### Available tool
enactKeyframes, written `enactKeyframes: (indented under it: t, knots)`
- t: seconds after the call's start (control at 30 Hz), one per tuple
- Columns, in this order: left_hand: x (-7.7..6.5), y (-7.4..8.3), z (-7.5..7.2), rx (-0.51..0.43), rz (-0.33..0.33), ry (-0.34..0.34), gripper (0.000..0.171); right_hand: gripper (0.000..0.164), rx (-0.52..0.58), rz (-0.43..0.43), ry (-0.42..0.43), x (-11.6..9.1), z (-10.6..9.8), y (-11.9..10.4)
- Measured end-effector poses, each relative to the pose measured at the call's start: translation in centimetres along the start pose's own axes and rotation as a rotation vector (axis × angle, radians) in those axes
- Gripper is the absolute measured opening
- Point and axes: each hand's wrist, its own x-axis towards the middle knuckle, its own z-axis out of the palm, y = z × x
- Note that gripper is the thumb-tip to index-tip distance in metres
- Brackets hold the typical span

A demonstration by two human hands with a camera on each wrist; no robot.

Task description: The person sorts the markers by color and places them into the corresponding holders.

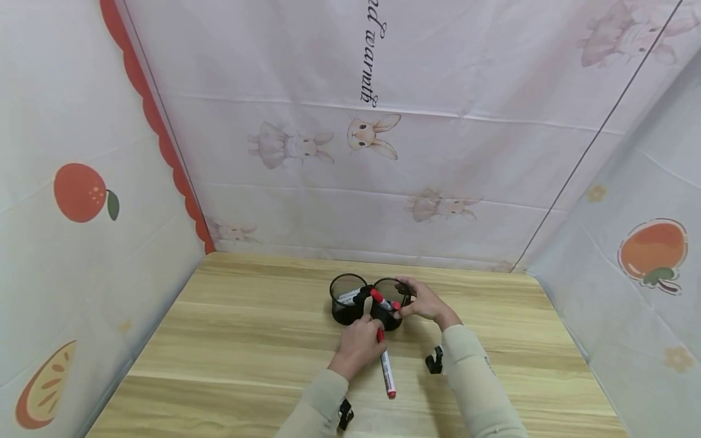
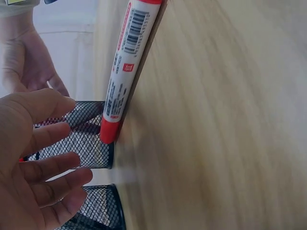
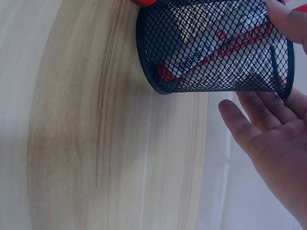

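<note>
Two round black mesh pen cups stand side by side on the wooden table in the head view. The left cup (image 1: 346, 315) contains white markers with dark caps; the right cup (image 3: 216, 52) contains red-and-white markers. My right hand (image 1: 424, 302) holds the right cup near its rim, thumb on the near side and fingers behind. My left hand (image 1: 358, 344) hovers in front of the cups, fingers extended and apart, holding nothing in the left wrist view. Beside it, a red-and-white marker (image 2: 127, 67) lies on the table, one red end toward the cups.
The wooden table (image 1: 235, 340) meets a printed cloth backdrop (image 1: 306, 225) behind the cups, with cloth walls at both sides. A black clip-like piece (image 1: 435, 360) shows beside the right sleeve, another black piece (image 1: 345, 415) beside the left sleeve.
</note>
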Motion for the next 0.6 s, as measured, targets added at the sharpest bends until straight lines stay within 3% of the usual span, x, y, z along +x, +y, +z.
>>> enactKeyframes:
  t: [0.4,0.6]
  knots:
    - [-0.3,0.0,1.5,-0.043,-0.046,0.017,0.016,0.088,-0.01,-0.001,-0.003,0.1,0.0,0.3]
    - [-0.1,0.1,2.2,-0.046,-0.068,-0.032,0.018,0.088,-0.01,-0.004,0.002,0.3,-0.1,0.3]
